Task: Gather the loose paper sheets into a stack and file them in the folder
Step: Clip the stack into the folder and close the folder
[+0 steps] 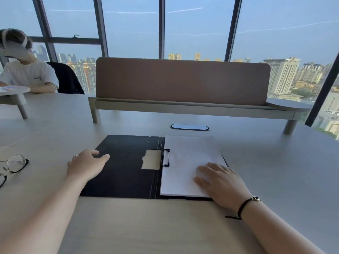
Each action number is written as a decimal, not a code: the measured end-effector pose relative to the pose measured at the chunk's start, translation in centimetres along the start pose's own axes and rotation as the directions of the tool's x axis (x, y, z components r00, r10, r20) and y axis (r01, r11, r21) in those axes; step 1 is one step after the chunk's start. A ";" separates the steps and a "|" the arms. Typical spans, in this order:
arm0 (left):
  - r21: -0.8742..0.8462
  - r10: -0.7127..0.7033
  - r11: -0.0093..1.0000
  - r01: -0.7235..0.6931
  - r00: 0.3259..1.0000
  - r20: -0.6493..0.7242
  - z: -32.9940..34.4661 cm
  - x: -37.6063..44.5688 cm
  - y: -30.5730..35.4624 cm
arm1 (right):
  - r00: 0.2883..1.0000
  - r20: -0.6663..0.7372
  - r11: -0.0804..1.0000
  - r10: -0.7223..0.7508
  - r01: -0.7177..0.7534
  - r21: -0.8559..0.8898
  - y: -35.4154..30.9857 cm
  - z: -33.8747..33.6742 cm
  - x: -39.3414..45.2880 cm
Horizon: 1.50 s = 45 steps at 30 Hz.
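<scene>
While the black folder (pixel 124 167) lies open and flat on the pale table (pixel 275 162), we record the white paper stack (pixel 187 162) resting on its right half, squared up, with its left edge under the black clip (pixel 166 157) at the spine. Our right hand (pixel 220 182) lies palm down on the near right corner of the stack, fingers extended and relaxed, pressing flat and gripping nothing. Our left hand (pixel 86 165) rests at the far left edge of the folder cover, fingers loosely curled over it; we cannot tell whether they pinch the edge. A pair of glasses (pixel 12 165) lies on the table well to the left. A brown divider screen (pixel 183 81) stands at the far side.
</scene>
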<state>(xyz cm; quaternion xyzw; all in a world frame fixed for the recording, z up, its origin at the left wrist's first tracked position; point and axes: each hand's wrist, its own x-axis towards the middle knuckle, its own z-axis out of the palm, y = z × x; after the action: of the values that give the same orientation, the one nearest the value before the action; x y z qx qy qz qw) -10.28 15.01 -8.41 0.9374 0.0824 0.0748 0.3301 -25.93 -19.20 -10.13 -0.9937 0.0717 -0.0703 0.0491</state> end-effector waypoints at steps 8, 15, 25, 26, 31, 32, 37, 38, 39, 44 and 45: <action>0.476 0.345 0.853 -0.215 0.917 -0.203 -4.3 -2.1 8.4 | 0.999 0.009 0.999 -0.033 0.033 -0.002 -0.8 0.2 -0.1; 0.619 0.725 0.560 -0.551 0.687 -0.046 -5.7 -13.1 24.9 | 0.999 -0.022 0.999 -0.042 0.042 0.007 -1.0 -0.5 -0.6; -0.064 0.843 0.534 -0.843 0.525 0.113 3.0 -16.0 21.8 | 0.963 -0.091 0.659 0.252 -0.102 0.745 4.5 -2.7 -0.9; -0.117 0.815 0.577 -0.808 0.561 0.147 4.1 -14.1 20.2 | 0.937 -0.064 0.465 0.343 -0.110 0.878 4.9 -3.1 -0.8; -0.036 0.603 0.766 -0.642 0.699 0.385 8.9 -7.9 12.1 | 0.880 0.244 -0.029 0.408 -0.254 0.967 5.7 -3.7 -0.4; -0.048 0.586 0.779 -0.625 0.698 0.413 9.3 -7.6 11.2 | 0.887 0.239 -0.023 0.394 -0.251 0.968 5.5 -3.7 -0.4; -0.089 0.575 0.796 -0.599 0.701 0.422 9.6 -6.6 10.5 | 0.897 0.068 0.373 0.436 -0.249 0.894 5.4 -2.2 0.2; -0.087 0.570 0.798 -0.596 0.701 0.428 9.6 -6.5 10.5 | 0.900 0.013 0.514 0.436 -0.261 0.817 5.4 -1.8 0.3; -0.083 0.567 0.799 -0.595 0.700 0.434 9.7 -6.5 10.5 | 0.903 -0.039 0.625 0.429 -0.265 0.734 5.2 -1.6 0.4; -0.061 0.568 0.792 -0.607 0.699 0.435 10.1 -6.9 10.5 | 0.936 -0.136 0.918 0.326 -0.278 0.284 3.2 -1.5 -0.3; -0.059 0.568 0.793 -0.606 0.700 0.434 10.2 -7.0 10.5 | 0.948 -0.131 0.941 0.290 -0.258 0.219 2.8 -1.5 -0.4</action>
<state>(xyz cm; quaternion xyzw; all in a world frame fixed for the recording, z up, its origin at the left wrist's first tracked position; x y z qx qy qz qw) -14.01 -0.66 -10.23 0.9204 -0.2922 -0.0360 0.2571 -26.88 -22.01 -9.04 -0.9551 0.2060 -0.1497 0.1515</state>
